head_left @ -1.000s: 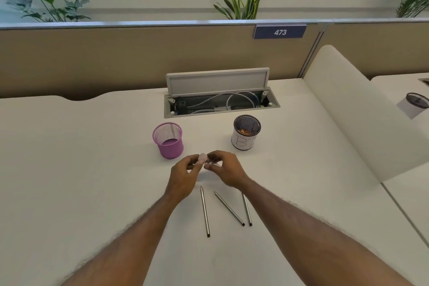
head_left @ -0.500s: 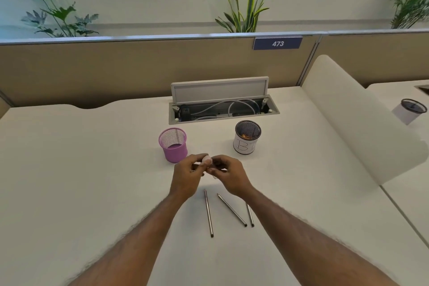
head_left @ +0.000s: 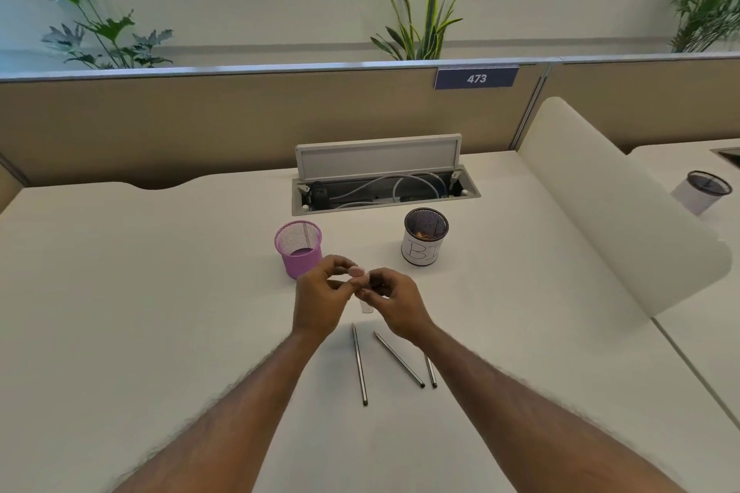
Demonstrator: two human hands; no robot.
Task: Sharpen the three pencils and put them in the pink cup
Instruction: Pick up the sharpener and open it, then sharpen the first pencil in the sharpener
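Mesh forms the wall of the pink cup (head_left: 298,248), which stands upright on the desk just beyond the left hand (head_left: 318,300), with nothing seen inside it. Three dark, slim pencils (head_left: 359,364) lie flat on the desk nearer the person, between the two forearms and well apart from the cup; the right one is partly hidden by the right forearm. Both hands are raised close together above the pencils, fingers curled, the left hand and the right hand (head_left: 394,300) pinching a small pale pink piece (head_left: 356,271) between their fingertips; what it is I cannot tell.

The white desk (head_left: 160,292) is backed by a tan partition (head_left: 200,124) bearing a blue plate (head_left: 476,78) marked 473. A white curved divider (head_left: 600,212) closes the right side. Green plants (head_left: 424,12) stand under windows behind. A cable tray (head_left: 384,192) sits open in the desk, and before it stands a white-wrapped mesh cup (head_left: 424,248) with handwritten letters.
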